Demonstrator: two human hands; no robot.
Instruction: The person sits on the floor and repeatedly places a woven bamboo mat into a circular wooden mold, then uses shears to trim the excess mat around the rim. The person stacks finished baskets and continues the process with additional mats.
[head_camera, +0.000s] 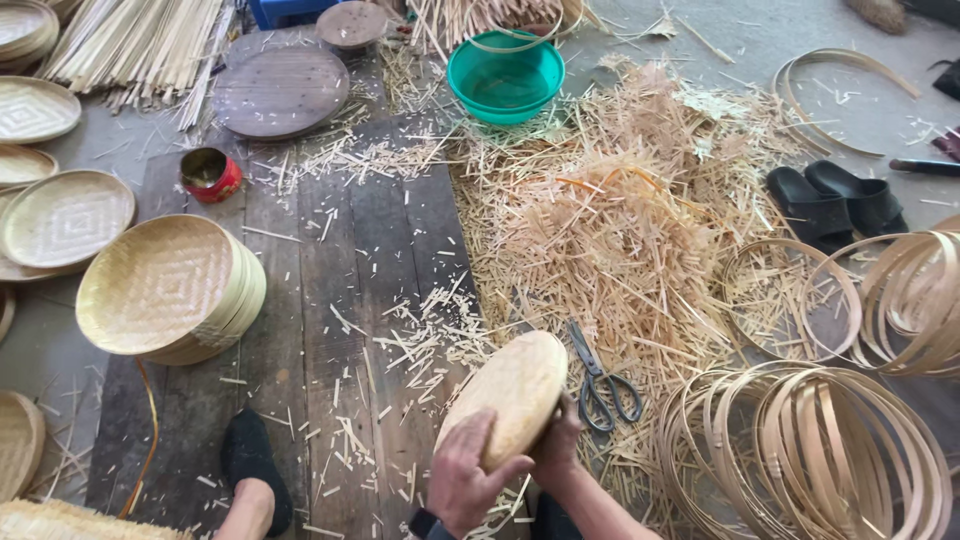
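Note:
A round woven bamboo tray is held tilted at the bottom centre. My left hand grips its lower rim from the left. My right hand holds the rim from underneath on the right. Dark metal scissors lie on the floor just right of the tray. A large heap of bamboo trimmings spreads beyond them.
A stack of finished woven trays sits at left, with more trays further left. Bamboo hoops pile at right. A green basin, a red tin, round wooden boards and black sandals lie around. My foot in a black sock rests on the planks.

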